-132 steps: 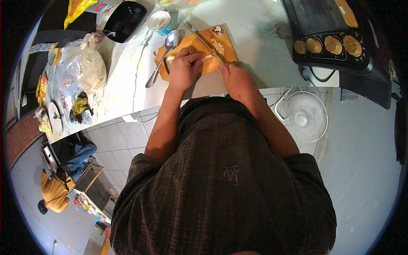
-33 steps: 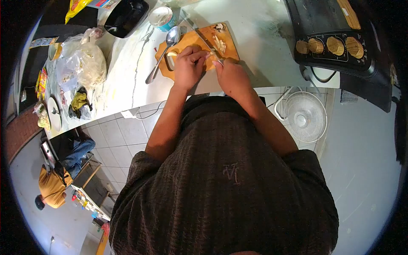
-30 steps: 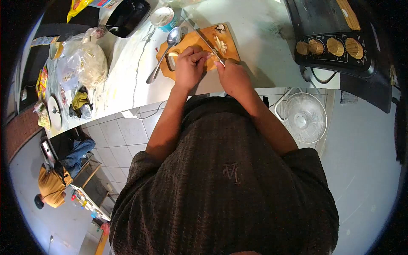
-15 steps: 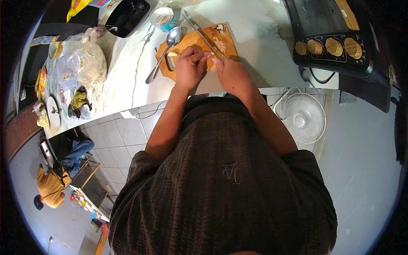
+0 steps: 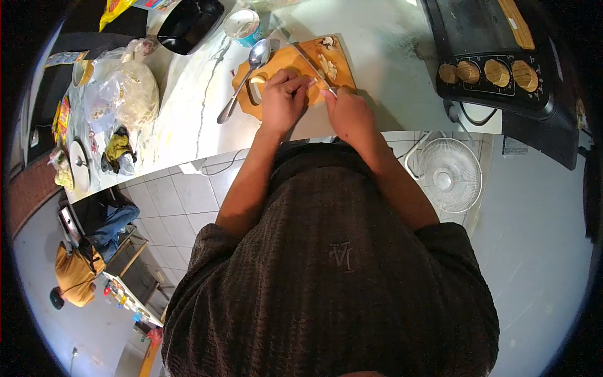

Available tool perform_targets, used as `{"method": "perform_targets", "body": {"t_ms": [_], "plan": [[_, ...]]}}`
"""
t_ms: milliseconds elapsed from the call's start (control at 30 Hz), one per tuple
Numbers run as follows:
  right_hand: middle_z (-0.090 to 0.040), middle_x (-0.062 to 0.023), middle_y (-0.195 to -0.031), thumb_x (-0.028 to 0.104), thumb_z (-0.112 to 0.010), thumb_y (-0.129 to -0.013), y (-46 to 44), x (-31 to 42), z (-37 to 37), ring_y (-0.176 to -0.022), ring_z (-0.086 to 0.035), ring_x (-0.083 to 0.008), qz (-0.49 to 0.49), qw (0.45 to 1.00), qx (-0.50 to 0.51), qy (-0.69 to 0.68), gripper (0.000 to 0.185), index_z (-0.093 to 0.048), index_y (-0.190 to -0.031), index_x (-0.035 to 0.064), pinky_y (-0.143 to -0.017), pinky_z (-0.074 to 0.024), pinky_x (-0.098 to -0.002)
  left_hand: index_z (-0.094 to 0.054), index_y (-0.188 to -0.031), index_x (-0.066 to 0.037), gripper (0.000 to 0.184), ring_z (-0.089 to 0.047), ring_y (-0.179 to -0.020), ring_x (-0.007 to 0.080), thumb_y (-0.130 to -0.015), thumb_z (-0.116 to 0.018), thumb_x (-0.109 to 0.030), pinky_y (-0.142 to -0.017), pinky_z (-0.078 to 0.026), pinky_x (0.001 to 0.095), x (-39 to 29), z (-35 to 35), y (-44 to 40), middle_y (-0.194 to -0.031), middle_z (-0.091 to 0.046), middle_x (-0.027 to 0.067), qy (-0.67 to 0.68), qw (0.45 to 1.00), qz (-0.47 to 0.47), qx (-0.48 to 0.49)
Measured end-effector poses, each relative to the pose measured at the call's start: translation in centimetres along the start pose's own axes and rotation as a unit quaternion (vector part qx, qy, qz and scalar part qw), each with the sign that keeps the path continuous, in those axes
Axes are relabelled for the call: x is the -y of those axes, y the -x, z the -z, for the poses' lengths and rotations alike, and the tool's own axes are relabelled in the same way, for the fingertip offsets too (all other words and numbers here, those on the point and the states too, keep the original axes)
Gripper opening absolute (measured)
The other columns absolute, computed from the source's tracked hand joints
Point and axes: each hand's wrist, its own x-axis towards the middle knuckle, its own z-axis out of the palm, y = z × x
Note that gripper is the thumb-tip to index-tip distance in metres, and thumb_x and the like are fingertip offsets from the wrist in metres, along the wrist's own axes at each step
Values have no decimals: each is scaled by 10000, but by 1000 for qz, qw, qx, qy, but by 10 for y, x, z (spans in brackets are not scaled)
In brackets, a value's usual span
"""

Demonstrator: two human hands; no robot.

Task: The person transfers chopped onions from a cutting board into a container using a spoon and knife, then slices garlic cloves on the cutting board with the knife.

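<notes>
My right hand [image 5: 350, 114] is closed round the handle of a knife [image 5: 309, 61], whose long blade points away over the wooden cutting board [image 5: 289, 58]. My left hand [image 5: 282, 102] is pinched just left of the blade. At its fingertips shows a small pale piece [image 5: 312, 82], perhaps a garlic clove, too small to make out surely. Pale peelings [image 5: 327, 66] and a darker scrap [image 5: 328, 42] lie on the board's far right part. A pale clove-like piece [image 5: 257, 80] sits by the board's handle slot. Across the left edge rests a metal spoon [image 5: 258, 55].
Behind the board stand a blue-and-white tub [image 5: 243, 28] and a black tray [image 5: 190, 25]. Plastic bags [image 5: 129, 94] and a round lid [image 5: 80, 164] are at left. An appliance with wooden knobs [image 5: 497, 73] is at right, a fan [image 5: 443, 174] below. Another person [image 5: 76, 274] sits far left.
My right hand has shifted slightly right with the knife, and its thumb is drawn back from my left fingertips. The left hand stays nearly in place.
</notes>
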Motion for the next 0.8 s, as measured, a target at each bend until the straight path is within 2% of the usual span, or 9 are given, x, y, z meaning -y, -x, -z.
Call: {"method": "perform_targets", "body": {"t_ms": [167,233,333,667,800], "plan": [[-653,-306,-854,424,-426,-1016,0,8,19,-867,-631,-492,-17,1000,21,-8,520,-626,-933,-49,-767,-497,-549,-760,-880,-72,90,-614,-743,267,-796,-732,-89,-666,-479,388,0,-1,0,-788,-620,80,3,1000,-22,-8],[-649,-318,-879,426,-394,-1023,2,17,26,-889,-626,-496,-31,996,71,-34,558,-642,-932,-66,-786,-496,-547,-761,-881,-62,88,-616,-734,267,-802,-728,-84,-656,-481,386,-1,0,-1,-786,-619,83,0,1000,-21,-10],[-643,-330,-884,429,-378,-1024,-3,13,18,-890,-624,-498,0,997,64,-44,580,-655,-919,-71,-798,-493,-546,-760,-877,-50,88,-616,-718,270,-797,-730,-75,-636,-482,385,-1,-1,-2,-780,-618,88,8,999,-37,-19],[-633,-337,-821,420,-385,-1020,2,18,8,-855,-625,-509,-6,997,45,-54,580,-639,-871,-80,-785,-495,-558,-766,-882,-57,105,-602,-685,269,-781,-737,-54,-612,-480,374,1,-1,-2,-754,-602,86,25,999,-28,-17],[-646,-340,-838,412,-428,-1012,3,18,4,-842,-650,-500,-12,998,36,-49,582,-654,-858,-102,-781,-513,-552,-770,-885,-72,104,-598,-684,268,-786,-736,-66,-617,-480,377,-3,1,-3,-747,-602,86,14,1000,-17,-10]]}}
